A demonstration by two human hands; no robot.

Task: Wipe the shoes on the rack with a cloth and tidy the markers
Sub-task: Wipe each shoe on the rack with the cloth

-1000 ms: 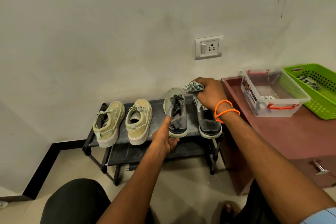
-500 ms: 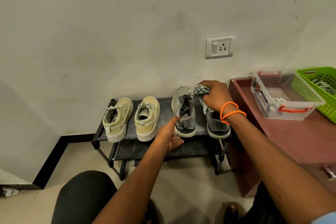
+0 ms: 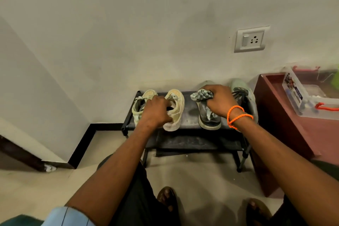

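Observation:
A black two-tier shoe rack [image 3: 189, 119] stands against the wall with two pairs on top. My left hand [image 3: 156, 112] reaches into the opening of the right beige sneaker [image 3: 175, 112], fingers curled round its collar. The left beige sneaker [image 3: 139, 108] stands beside it. My right hand [image 3: 220, 101], with orange bands at the wrist, grips a crumpled grey cloth [image 3: 200, 96] over the left grey shoe [image 3: 207, 117]. The right grey shoe [image 3: 244, 95] is partly hidden behind that wrist. No markers can be made out.
A maroon cabinet [image 3: 275, 108] stands right of the rack, carrying a clear plastic box with red latches [image 3: 308, 101]. A wall socket [image 3: 251, 39] is above. The rack's lower shelf [image 3: 192, 143] is bare. My sandalled feet [image 3: 168, 200] are on the floor below.
My left hand left the grey shoe and moved left onto the right beige sneaker. My right hand with the cloth shifted from the right grey shoe to over the left one. The view swung left.

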